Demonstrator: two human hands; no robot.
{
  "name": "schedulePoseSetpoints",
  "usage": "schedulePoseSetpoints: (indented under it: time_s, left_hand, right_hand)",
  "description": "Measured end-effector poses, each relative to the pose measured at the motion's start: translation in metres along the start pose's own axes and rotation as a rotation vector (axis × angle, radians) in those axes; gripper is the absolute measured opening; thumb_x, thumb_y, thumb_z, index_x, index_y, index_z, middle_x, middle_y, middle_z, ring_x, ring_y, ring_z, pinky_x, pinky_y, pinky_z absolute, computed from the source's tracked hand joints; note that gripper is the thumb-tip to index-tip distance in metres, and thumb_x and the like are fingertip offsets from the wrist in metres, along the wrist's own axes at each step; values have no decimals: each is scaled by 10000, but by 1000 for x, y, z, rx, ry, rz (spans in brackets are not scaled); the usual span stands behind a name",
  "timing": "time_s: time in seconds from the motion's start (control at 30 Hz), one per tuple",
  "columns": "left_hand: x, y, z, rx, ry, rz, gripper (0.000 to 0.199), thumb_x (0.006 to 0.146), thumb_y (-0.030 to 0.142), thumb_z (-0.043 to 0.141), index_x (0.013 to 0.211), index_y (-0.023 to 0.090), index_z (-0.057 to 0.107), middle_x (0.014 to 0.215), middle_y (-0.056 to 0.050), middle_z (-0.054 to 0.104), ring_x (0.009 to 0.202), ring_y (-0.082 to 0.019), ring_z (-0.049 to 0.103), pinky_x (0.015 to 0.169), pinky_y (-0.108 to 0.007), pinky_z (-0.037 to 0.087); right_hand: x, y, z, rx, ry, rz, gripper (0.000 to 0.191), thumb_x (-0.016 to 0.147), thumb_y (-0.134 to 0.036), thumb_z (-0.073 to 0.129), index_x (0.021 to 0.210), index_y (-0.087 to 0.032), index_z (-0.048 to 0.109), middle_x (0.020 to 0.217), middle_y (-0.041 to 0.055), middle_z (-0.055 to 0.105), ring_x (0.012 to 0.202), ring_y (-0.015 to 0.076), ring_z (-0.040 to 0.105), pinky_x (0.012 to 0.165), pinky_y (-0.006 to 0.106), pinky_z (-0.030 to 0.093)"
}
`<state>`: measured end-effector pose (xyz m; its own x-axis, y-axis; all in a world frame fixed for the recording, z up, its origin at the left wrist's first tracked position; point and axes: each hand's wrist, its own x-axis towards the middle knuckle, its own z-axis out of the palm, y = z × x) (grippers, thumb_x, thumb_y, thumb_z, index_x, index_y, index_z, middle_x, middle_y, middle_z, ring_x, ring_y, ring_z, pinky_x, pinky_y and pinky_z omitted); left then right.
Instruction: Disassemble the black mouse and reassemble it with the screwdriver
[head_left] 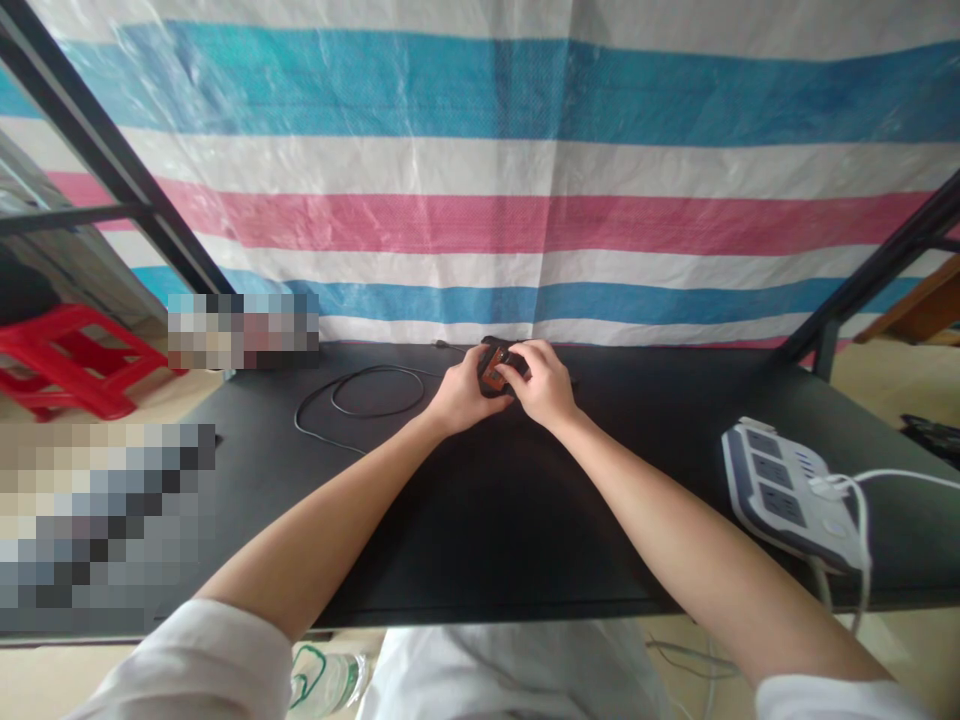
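Near the back of the black table, a small black device (493,374) with an orange face sits between my two hands. My left hand (463,392) is closed round its left side, with the thumb along the near edge. From the right, my right hand (545,385) bends over it, thumb and fingertips pinched together against the orange face. Those fingers cover part of the device, and its exact kind is too small to make out. A thin black cable (379,367) lies in loops just left of my left hand.
A white and grey power strip (787,495) with white cords rests on the table's (480,540) right side. Striped plastic sheeting (480,220) hangs behind, between black metal posts. A red stool (82,350) stands at left; a clear bottle (324,680) is below the front edge.
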<state>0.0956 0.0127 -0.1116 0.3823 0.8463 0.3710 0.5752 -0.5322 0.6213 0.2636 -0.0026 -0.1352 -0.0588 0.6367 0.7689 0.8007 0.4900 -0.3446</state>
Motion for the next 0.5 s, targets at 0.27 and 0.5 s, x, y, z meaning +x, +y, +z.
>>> schedulePoseSetpoints:
  time_s: [0.27,0.5]
  left_hand:
    - [-2,-1,2,-66,7,19,842,592,368,796,1334,168,454,1250,-132,675,1144,-307,659,978,-414,520]
    - [1,-11,5,-347,-27,21,630,672,362,686,1233,150,492,1149,-118,695,1050,-264,676,941,-415,522]
  right_hand:
    - [1,2,2,0,-1,-13,244,925,-379,596,1082,-200,652,1055,105,619,857,206,651,680,304,553]
    - [3,2,3,2,29,-52,214,902,-374,617,1038,-210,639,999,97,614,950,247,624,855,389,554]
